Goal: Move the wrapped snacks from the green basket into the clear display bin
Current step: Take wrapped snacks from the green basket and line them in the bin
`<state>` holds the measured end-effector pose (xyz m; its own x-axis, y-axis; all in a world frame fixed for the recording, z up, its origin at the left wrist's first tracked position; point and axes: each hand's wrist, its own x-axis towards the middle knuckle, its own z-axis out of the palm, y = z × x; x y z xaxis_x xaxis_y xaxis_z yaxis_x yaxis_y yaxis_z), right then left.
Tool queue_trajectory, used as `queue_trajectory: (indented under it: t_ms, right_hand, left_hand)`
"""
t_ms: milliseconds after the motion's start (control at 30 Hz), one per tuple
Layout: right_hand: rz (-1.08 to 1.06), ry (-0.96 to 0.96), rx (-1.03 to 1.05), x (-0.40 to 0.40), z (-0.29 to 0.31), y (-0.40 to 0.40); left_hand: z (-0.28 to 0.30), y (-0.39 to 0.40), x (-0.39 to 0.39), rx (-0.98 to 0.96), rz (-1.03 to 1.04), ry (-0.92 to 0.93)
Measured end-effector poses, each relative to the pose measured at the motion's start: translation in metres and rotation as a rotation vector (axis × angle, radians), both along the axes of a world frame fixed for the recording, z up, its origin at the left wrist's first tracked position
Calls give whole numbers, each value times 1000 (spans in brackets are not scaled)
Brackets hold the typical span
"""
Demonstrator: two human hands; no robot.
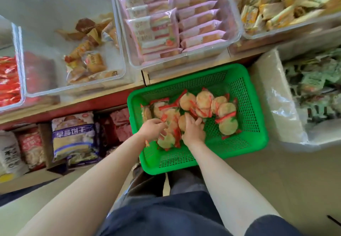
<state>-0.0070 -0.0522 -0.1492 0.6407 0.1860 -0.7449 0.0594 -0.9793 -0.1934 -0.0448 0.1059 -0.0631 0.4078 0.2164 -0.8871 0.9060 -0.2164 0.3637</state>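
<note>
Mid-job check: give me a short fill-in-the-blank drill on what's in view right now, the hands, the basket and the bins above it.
1. Both hands, the left hand and the right hand, are reaching into the ____ basket.
2. The wrapped snacks in the basket are ____ in shape.
3. The bin of pink packets sits directly ____ the basket in the picture.
4. The clear display bin left of the pink packets is mostly ____.

Missing words: green; round; above; empty

Shop, snack section. Clear bins [73, 81] of wrapped snacks in a row along a shelf [88, 101]; pink packets [166, 27] stacked in one; bagged stock [73, 138] stored beneath the shelf's edge.
</note>
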Motion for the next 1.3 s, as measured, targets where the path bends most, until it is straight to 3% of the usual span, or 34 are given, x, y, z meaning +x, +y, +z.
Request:
queue_trajectory:
  t_ms: [167,300,367,467,533,567,633,700,767,833,900,1200,1300]
  right_hand:
    - [23,53,136,26,4,-16]
    - [-312,2,359,51,32,-34]
    - [-509,165,580,64,41,-42]
    - [-510,513,749,77,54,-45]
    - [-472,481,713,79,56,-44]
    - [-491,353,678,81,55,-45]
    - [-545,-67,552,87,50,-58]
    - [-448,-443,300,96,41,-77]
    - [-373,-366,120,102,31,-92]
    - [-334,-187,37,99,22,-94]
    - [-232,-135,-11,94,18,-89]
    - [-284,-95,-84,79,3,-74]
    - [-405,-119,67,79,7,-69]
  left_hand:
    - [-6,-11,15,-8,54,60]
    - [-14,-28,21,3,135,52]
    - [-18,-37,22,-14,280,-55]
    - [-15,-50,28,-256,377,-109]
    - [-13,-57,31,-353,407,-85]
    - [-14,-58,33,-340,429,-91]
    - [-16,-59,37,-298,473,-98]
    - [-16,-59,40,-295,499,-76]
    - [-17,-59,41,-303,517,-69]
    - [-23,-59,41,-303,534,-69]
    - [-24,-60,41,-315,528,-85]
    - [-18,-52,33,-387,522,-116]
    - [-16,-46,31,-370,520,-119]
